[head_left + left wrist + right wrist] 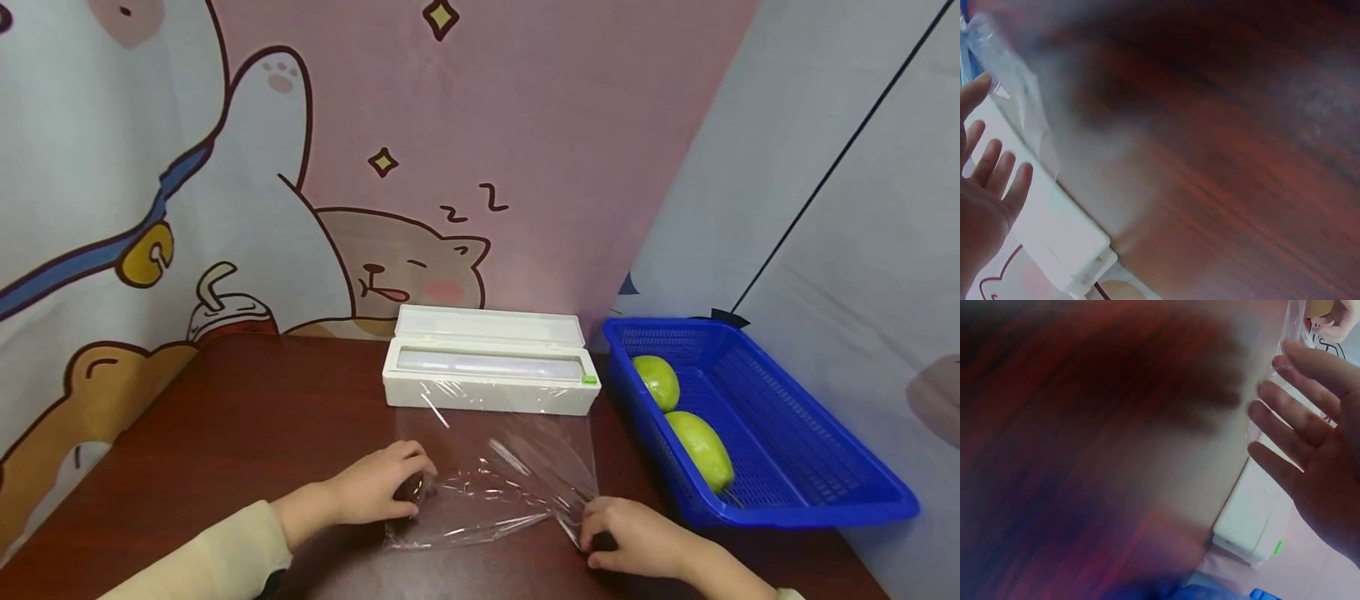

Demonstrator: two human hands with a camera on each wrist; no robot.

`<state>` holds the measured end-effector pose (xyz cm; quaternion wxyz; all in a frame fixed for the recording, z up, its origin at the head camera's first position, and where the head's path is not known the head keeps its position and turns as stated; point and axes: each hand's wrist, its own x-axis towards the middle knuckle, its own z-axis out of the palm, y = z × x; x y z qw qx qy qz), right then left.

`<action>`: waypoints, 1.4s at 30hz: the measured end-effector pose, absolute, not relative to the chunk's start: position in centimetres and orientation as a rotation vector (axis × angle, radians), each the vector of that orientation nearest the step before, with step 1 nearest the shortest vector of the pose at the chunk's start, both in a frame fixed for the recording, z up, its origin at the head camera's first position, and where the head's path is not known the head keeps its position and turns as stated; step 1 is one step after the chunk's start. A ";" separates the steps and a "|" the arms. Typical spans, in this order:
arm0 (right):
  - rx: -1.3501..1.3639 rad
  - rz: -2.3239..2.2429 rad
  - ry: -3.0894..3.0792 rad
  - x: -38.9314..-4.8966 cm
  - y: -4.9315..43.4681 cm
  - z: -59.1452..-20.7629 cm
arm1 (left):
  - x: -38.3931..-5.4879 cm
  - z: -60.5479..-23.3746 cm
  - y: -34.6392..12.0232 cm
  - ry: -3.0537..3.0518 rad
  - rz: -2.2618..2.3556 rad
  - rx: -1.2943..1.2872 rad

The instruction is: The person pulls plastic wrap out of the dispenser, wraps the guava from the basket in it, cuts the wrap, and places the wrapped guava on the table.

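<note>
Head view gives me the clear cling film point(487, 467) as a thin sheet running from the white dispenser point(487, 397) over the near part of the wood-grain table point(285, 417), its near edge wrinkled and creases gathering toward the right. I judge it almost weightless, limp and easily torn — likely to cling to itself if bunched. The two near corners look the best places to take hold, with light, even tension.

At the near left corner is the left hand point(378, 483), its thumb and fingers spread apart in the wrist view. The right hand point(637, 537) is at the near right corner; its fingers are fanned, with thumb and index tips close beside the film — I cannot tell whether they pinch it.

Behind the hands, the dispenser stands with its lid point(487, 325) raised, the film roll point(487, 364) visible inside and a green slider point(589, 380) at the right end. To its right, a blue basket point(817, 512) holds two green fruits point(700, 450). I can read no brand or label; only two Z's point(493, 197) show on the cartoon backdrop point(562, 108).
</note>
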<state>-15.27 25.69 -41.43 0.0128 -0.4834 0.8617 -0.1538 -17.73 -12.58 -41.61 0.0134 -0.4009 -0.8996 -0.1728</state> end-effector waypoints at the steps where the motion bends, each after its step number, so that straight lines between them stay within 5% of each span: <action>1: -1.514 -0.484 2.686 -15.3 25.8 -41.5 | -17.6 -41.8 -12.6 -2.788 -0.499 -1.264; 22: -1.597 -0.336 2.881 -15.5 26.1 -41.9 | -17.3 -42.5 -14.0 -2.840 -0.451 -1.348; 42: -1.195 -0.328 2.940 -14.1 26.4 -39.6 | -16.8 -42.7 -14.3 -2.887 -0.388 -1.364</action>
